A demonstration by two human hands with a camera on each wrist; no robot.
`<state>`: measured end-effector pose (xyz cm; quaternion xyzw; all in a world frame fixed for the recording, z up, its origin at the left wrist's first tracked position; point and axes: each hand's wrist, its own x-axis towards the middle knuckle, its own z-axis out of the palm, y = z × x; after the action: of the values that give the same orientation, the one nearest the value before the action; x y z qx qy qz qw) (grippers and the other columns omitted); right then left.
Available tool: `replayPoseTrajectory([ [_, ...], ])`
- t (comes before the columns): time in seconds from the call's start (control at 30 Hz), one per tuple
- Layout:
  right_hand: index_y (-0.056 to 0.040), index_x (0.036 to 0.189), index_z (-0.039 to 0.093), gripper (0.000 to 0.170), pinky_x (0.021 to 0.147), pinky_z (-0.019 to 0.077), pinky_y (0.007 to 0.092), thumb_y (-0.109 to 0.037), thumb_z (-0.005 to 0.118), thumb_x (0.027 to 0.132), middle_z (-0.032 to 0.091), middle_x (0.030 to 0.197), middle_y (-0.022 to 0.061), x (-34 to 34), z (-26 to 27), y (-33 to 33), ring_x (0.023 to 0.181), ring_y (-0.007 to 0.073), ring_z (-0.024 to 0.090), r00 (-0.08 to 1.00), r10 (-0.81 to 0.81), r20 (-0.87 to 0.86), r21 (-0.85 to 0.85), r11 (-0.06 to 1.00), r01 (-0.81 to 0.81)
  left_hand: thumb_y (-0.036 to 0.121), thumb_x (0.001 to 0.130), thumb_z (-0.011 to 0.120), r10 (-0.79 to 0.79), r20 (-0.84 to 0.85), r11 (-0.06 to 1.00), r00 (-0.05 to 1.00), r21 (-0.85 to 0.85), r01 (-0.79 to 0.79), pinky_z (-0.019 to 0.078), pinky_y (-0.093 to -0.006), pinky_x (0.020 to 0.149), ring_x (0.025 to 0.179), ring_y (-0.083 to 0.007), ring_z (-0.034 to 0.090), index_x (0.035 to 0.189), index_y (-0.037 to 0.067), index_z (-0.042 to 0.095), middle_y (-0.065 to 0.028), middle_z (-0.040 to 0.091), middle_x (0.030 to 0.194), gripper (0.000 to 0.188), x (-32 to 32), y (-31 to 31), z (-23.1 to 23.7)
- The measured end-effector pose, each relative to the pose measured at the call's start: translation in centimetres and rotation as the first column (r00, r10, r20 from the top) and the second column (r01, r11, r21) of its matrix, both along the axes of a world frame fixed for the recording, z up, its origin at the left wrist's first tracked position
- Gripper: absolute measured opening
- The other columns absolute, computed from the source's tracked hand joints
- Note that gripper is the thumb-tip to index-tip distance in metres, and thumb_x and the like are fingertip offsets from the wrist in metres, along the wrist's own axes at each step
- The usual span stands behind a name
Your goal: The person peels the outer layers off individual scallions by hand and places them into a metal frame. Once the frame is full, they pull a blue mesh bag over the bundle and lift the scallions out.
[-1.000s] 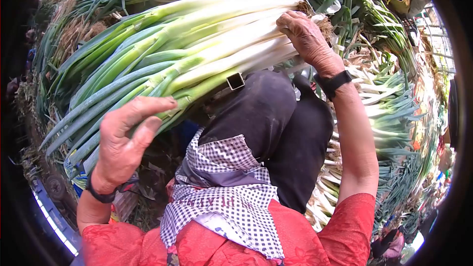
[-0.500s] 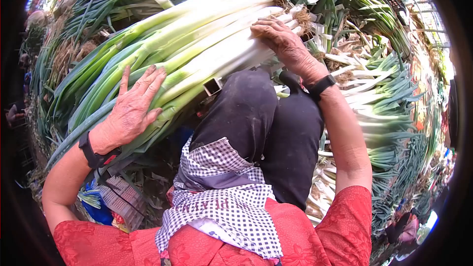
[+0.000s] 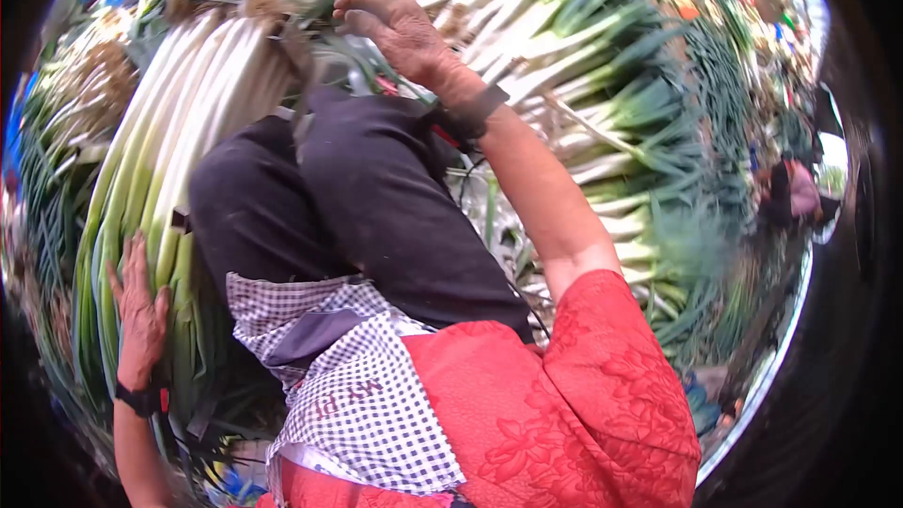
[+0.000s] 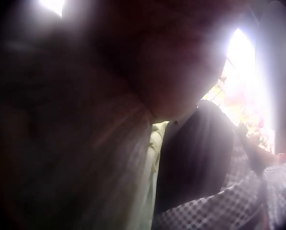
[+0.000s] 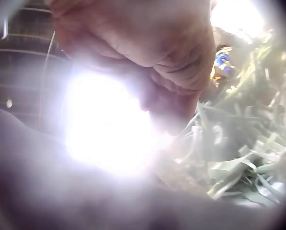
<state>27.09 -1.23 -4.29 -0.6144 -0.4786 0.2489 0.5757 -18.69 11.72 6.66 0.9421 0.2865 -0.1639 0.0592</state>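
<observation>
A bundle of large green onions lies at the left in the head view, with its white shafts and roots at the far end. My left hand rests with fairly straight fingers on the green leaves near the bundle's lower part. In the left wrist view the palm is dark and close, beside a pale strip of onion. Beyond the knees, my right hand is off the bundle, its fingers loosely bent. The right wrist view shows no thing held in those fingers.
More green onions lie in a long row at the right, white ends toward me. Another rooted pile sits at the far left. My bent knees and a checked apron fill the middle. A dark metal piece sticks out beside the bundle.
The head view has turned right, so the bundle now stands at the left. My right hand has left the white ends. The left hand, earlier lifted, lies on the leaves.
</observation>
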Motion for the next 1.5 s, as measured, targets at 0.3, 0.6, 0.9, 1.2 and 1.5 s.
replayPoseTrajectory([
  [0.3, 0.0026, 0.101, 0.063, 0.026, 0.069, 0.0507, 0.0346, -0.018, 0.053, 0.090, 0.067, 0.081, 0.0159, -10.3, -16.8, -36.4, 0.070, 0.0229, 0.067, 0.877, -0.470, 0.101, -0.684, 0.607, 0.404, 0.044, 0.090, 0.051, -0.049, -0.132, 0.999, 0.990, 0.011, 0.051, -0.0033, -0.0495, 0.114, 0.145, -0.0276, 0.010, 0.151, 0.009, 0.012, -0.0117, 0.017, 0.156, 0.080, -1.9, 2.5, -1.4],
  [0.6, 0.0027, 0.111, 0.058, 0.023, 0.075, 0.0531, 0.0321, -0.008, 0.056, 0.090, 0.065, 0.093, 0.0125, -5.8, -16.2, -52.9, 0.087, 0.0202, 0.065, -0.109, -0.982, 0.157, -0.437, -0.168, 0.884, 0.028, 0.076, 0.068, -0.049, -0.168, 0.999, 0.985, 0.015, 0.052, 0.0027, -0.0501, 0.115, 0.145, -0.0296, 0.012, 0.151, 0.009, 0.009, -0.0121, 0.017, 0.156, 0.097, -3.4, 5.0, -2.1],
  [0.9, 0.0101, 0.112, 0.053, 0.053, 0.092, 0.0464, 0.0436, -0.026, 0.071, 0.079, 0.060, 0.114, 0.0268, 2.3, -13.2, -62.6, 0.107, 0.0382, 0.059, -0.029, -0.751, 0.660, -0.627, -0.572, 0.530, 0.018, 0.079, 0.067, 0.020, -0.204, 1.000, 0.979, 0.008, -0.019, 0.0048, -0.0491, 0.115, 0.144, -0.0310, 0.013, 0.151, 0.007, 0.008, -0.0148, 0.017, 0.155, 0.093, -3.0, 4.6, -1.9],
  [1.2, 0.0103, 0.112, 0.058, 0.053, 0.083, 0.0520, 0.0380, -0.020, 0.075, 0.072, 0.064, 0.110, 0.0220, 5.3, -16.7, -67.2, 0.097, 0.0332, 0.064, -0.255, -0.854, 0.454, -0.726, -0.520, 0.449, 0.014, 0.079, 0.067, 0.077, -0.191, 0.997, 0.979, -0.015, -0.081, 0.0092, -0.0468, 0.115, 0.143, -0.0333, 0.014, 0.151, 0.007, 0.009, -0.0182, 0.017, 0.154, 0.092, -2.1, 3.9, -1.8],
  [1.5, 0.0089, 0.095, 0.054, 0.030, 0.058, 0.0470, 0.0346, -0.002, 0.065, 0.069, 0.060, 0.091, 0.0147, 3.7, -18.0, -67.3, 0.069, 0.0234, 0.059, -0.488, -0.869, 0.083, -0.443, -0.471, 0.763, 0.009, 0.078, 0.067, 0.135, -0.183, 0.989, 0.974, -0.029, -0.143, 0.0132, -0.0427, 0.115, 0.141, -0.0362, 0.018, 0.150, 0.006, 0.012, -0.0205, 0.018, 0.153, 0.091, -1.9, 4.6, -2.0],
])
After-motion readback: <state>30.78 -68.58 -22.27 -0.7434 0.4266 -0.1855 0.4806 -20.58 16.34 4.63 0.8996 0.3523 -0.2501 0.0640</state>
